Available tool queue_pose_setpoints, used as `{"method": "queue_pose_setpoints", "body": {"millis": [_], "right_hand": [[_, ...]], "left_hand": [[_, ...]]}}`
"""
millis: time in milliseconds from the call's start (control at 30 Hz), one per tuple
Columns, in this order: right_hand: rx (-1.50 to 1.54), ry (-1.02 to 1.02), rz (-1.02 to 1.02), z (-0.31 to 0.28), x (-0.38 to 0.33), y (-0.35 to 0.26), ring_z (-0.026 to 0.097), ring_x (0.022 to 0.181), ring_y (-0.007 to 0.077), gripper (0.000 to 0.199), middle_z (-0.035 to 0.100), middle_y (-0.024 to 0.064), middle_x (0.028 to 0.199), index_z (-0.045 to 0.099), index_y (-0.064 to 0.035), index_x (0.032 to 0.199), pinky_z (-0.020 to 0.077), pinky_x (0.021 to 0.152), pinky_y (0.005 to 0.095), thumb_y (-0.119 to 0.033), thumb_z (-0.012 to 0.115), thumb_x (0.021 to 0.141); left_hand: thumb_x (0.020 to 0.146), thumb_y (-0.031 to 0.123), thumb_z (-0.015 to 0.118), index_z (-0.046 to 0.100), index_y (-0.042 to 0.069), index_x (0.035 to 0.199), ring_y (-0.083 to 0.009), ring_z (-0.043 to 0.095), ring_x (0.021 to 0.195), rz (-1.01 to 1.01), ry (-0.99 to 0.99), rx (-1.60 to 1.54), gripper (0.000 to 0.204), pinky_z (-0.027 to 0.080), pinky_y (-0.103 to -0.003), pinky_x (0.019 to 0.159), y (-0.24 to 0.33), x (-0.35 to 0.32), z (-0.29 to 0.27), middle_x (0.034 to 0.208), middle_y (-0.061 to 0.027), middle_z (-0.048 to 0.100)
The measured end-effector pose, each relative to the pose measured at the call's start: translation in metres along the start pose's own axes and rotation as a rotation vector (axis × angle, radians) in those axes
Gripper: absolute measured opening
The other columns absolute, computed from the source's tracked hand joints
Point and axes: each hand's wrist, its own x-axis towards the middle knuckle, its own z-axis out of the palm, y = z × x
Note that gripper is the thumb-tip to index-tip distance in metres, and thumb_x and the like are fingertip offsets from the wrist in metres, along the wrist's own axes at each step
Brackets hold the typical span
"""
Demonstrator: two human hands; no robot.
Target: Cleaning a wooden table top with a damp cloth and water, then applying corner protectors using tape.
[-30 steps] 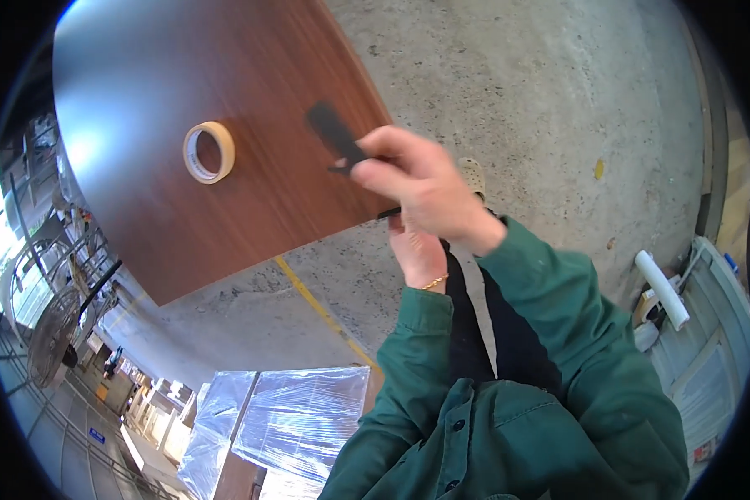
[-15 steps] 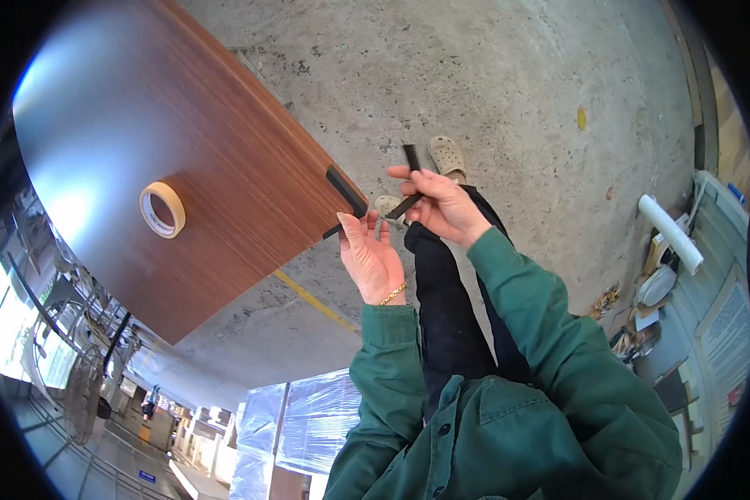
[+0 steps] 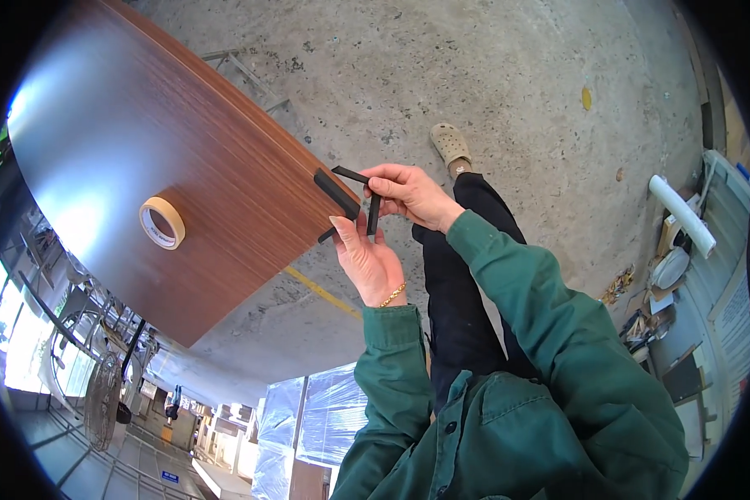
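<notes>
**A:** What is the person holding?

**B:** A thin black strip. It is flat, dark and bent like a corner. One short bit points toward 10 o'clock, and a longer bit hangs down toward 6 o'clock. It sits right at the corner of the brown table.

**A:** Which hand has it?

**B:** The right hand pinches the top of the strip with its fingertips. It is closed on the strip.

**A:** And the other hand?

**B:** The left hand is just below, at 6 o'clock from the strip. Its fingers are up and fairly straight. They press against the table edge and a second black piece that is stuck along that corner. I cannot tell if this hand is really gripping anything.

**A:** What does the table look like?

**B:** It is dark brown wood with thin lines. It is shiny, with a bright patch of light at 9 o'clock.

**A:** Anything on it?

**B:** A roll of tan tape, lying flat, well apart from the hands, at 9 o'clock from them.

**A:** What else?

**B:** A grey concrete floor, and a beige shoe at 12 o'clock from the hands. The person wears green sleeves.
</notes>
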Motion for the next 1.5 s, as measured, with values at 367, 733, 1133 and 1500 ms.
{"method": "queue_pose_setpoints", "body": {"millis": [367, 733, 1133, 1500], "right_hand": [[0.186, 0.002, 0.131, -0.008, -0.003, -0.006, 0.057, 0.058, 0.0066, 0.030, 0.059, 0.0087, 0.086, 0.046, -0.0007, 0.117, 0.0530, 0.057, 0.0227, -0.013, 0.046, 0.089], [0.377, 0.148, 0.656, -0.001, 0.012, -0.021, 0.038, 0.039, -0.0031, 0.017, 0.053, 0.0066, 0.072, 0.056, -0.0008, 0.094, 0.0406, 0.034, 0.0086, -0.015, 0.057, 0.084], [0.110, -0.161, 0.302, 0.018, -0.007, -0.033, 0.059, 0.064, 0.0121, 0.043, 0.060, 0.0121, 0.092, 0.041, 0.0025, 0.125, 0.0516, 0.058, 0.0217, -0.007, 0.049, 0.084], [-0.265, -0.245, -0.091, -0.001, 0.004, -0.013, 0.051, 0.081, 0.0082, 0.040, 0.051, 0.0038, 0.115, 0.052, -0.0023, 0.118, 0.0420, 0.069, 0.0208, -0.006, 0.061, 0.079]], "left_hand": [[0.072, 0.054, 0.063, 0.047, 0.012, 0.115, -0.0159, 0.033, 0.111, 0.009, -0.006, 0.003, 0.062, 0.018, -0.041, 0.094, 0.000, 0.001, -0.002, 0.115, 0.0017, 0.043], [0.078, 0.045, 0.061, 0.047, 0.009, 0.113, -0.0151, 0.047, 0.101, 0.067, -0.033, 0.072, 0.052, 0.028, -0.034, 0.089, 0.008, -0.001, 0.004, 0.106, -0.0019, 0.055], [0.084, 0.028, 0.059, 0.054, 0.000, 0.098, -0.0127, 0.052, 0.081, 0.138, -0.080, -0.133, 0.031, 0.041, -0.027, 0.079, 0.005, 0.000, 0.006, 0.092, -0.0053, 0.058], [0.084, 0.029, 0.060, 0.053, 0.001, 0.101, -0.0121, 0.052, 0.086, 0.128, -0.036, -0.127, 0.034, 0.040, -0.027, 0.081, 0.006, -0.004, 0.012, 0.098, -0.0048, 0.058]]}}
